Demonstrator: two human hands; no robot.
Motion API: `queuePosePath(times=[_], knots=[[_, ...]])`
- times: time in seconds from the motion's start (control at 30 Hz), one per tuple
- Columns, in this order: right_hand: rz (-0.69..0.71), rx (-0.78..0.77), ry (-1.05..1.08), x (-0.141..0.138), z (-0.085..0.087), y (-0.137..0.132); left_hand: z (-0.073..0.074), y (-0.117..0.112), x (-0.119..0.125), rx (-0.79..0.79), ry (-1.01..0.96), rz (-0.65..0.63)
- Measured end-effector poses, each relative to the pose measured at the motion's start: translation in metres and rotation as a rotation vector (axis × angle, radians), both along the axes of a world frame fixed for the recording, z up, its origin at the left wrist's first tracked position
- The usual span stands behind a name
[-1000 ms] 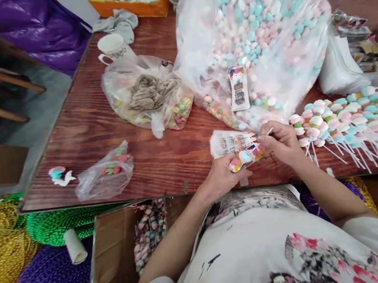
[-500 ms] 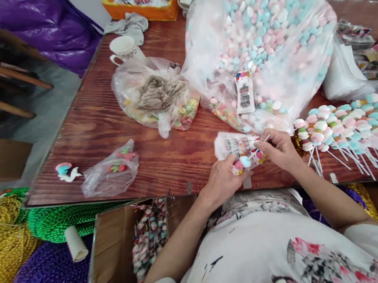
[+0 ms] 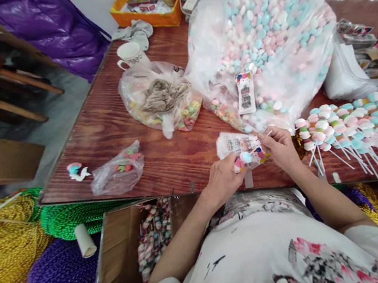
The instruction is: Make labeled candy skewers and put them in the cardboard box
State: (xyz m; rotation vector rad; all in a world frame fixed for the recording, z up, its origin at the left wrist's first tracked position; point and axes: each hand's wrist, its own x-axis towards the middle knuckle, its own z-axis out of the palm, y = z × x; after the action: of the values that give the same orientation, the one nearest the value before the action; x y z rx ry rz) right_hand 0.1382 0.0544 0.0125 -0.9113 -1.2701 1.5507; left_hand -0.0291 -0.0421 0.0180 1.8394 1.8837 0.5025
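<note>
Near the table's front edge, my left hand is closed around the candy end of a marshmallow skewer; pink and pale blue pieces show at its fingertips. My right hand pinches the skewer's thin white stick, whose tip pokes up past the fingers. Beneath both hands lie printed clear wrappers, partly covered by the fingers. Just right of my right hand is a pile of finished marshmallow skewers, sticks pointing toward me.
A big clear bag of marshmallows fills the back, with a stack of printed labels on it. Left of it sit a bag of gummies, a mug and a small plastic bag. An open carton stands below the edge.
The view has shifted slightly, so the table's contents appear a little further right. Both hands keep their hold on the skewer, with only a slight shift of the fingers.
</note>
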Motion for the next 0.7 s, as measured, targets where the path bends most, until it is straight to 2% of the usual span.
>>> queuePosePath(times=[0.17,0.3,0.47,0.6,0.7], knots=[[-0.107,-0.004,0.018,-0.005,-0.001,-0.003,-0.001,-0.003,0.002,0.012,0.162,-0.006],[-0.164,0.02,-0.002,-0.009,0.001,-0.002,-0.001,-0.004,0.006,-0.003,0.157,-0.002],[-0.125,0.079,-0.09,-0.008,0.004,-0.005,0.003,-0.001,0.007,-0.054,-0.114,0.027],[0.022,0.101,-0.09,-0.002,0.01,-0.009,0.005,0.002,0.004,-0.122,-0.372,0.044],[0.127,0.156,-0.051,0.003,0.013,-0.009,0.005,0.003,0.004,-0.15,-0.445,0.035]])
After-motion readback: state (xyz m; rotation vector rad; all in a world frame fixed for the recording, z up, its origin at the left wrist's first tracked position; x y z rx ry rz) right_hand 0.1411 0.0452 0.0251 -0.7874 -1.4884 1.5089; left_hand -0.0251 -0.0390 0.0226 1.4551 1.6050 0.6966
